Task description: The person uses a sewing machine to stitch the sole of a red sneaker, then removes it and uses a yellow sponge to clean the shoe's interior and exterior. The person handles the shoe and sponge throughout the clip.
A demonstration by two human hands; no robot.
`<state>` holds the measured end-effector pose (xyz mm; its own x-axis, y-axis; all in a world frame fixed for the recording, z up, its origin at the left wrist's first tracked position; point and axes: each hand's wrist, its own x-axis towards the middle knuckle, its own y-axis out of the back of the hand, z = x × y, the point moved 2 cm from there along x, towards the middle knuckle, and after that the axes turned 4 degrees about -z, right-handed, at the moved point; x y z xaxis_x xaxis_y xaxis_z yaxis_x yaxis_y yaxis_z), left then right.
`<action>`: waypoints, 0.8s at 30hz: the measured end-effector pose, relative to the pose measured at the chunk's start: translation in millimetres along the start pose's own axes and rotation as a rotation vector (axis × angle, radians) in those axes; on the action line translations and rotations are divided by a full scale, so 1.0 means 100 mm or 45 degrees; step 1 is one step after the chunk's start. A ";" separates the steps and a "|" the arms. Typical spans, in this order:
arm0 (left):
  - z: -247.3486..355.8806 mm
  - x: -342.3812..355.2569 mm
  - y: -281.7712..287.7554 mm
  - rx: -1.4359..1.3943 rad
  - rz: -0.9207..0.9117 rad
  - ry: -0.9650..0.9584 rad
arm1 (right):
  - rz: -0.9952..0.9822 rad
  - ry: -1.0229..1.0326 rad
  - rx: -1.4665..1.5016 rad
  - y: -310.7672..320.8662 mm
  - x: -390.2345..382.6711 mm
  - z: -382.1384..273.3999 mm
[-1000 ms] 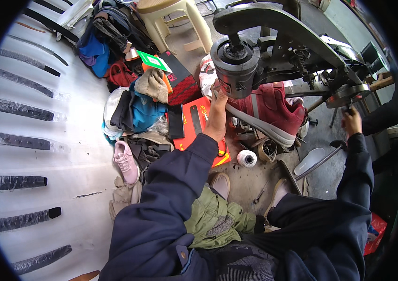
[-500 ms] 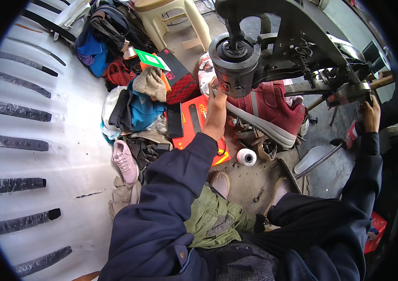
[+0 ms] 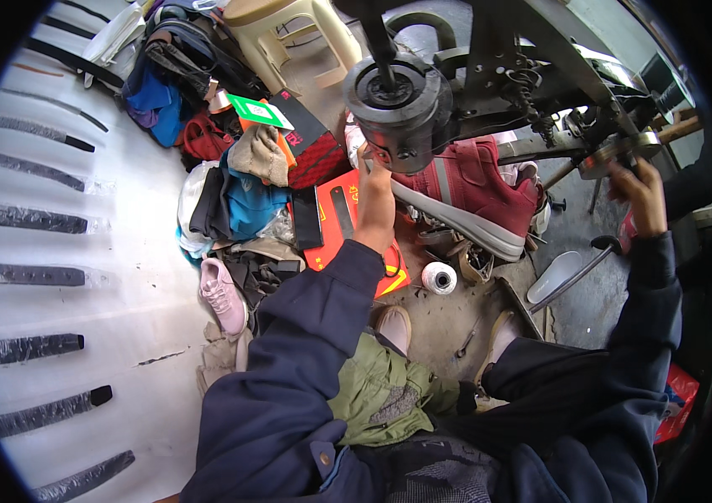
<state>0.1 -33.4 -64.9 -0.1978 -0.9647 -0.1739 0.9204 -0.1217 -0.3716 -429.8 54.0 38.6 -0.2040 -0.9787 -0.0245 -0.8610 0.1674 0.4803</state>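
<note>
My left hand [image 3: 377, 201] grips the toe of a red shoe with grey sole [image 3: 486, 189] under the black cylindrical head [image 3: 398, 113] of a sewing machine; its fingertips are partly hidden there. My right hand [image 3: 641, 189] is closed at the small crank wheel [image 3: 612, 159] on the machine's right side, apparently on its handle. Below my left hand lie a red-orange box [image 3: 327, 243] and a black phone-like slab [image 3: 304, 215]. A white thread spool [image 3: 438, 278] stands on the floor below the shoe.
Left is a pale board [image 3: 129, 327] with wrapped dark straps. Bags [image 3: 167, 84], cloths [image 3: 251, 201] and a pink shoe [image 3: 222, 298] form a pile beside it. A plastic stool [image 3: 289, 33] stands behind. An insole [image 3: 553, 277] and a metal rod [image 3: 574, 281] lie at right.
My right hand swung outward, then back inward and higher along the crank's turn. The machine head sits slightly further left in view; my left hand keeps its hold on the shoe.
</note>
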 end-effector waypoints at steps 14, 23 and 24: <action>-0.10 -0.16 -0.01 0.003 -0.033 -0.209 | -0.077 -0.575 -0.017 -0.14 0.17 1.20; -0.01 -0.13 -0.03 0.000 -0.096 -0.202 | 0.136 0.006 0.038 0.32 0.12 0.11; 0.02 -0.12 -0.04 0.000 -0.104 -0.201 | 0.235 0.031 0.074 0.47 0.16 0.19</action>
<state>-0.9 -21.2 -59.7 -0.2165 -0.9763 0.0018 0.9036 -0.2011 -0.3783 -482.6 48.0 44.5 -0.3502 -0.9332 0.0807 -0.8358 0.3502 0.4229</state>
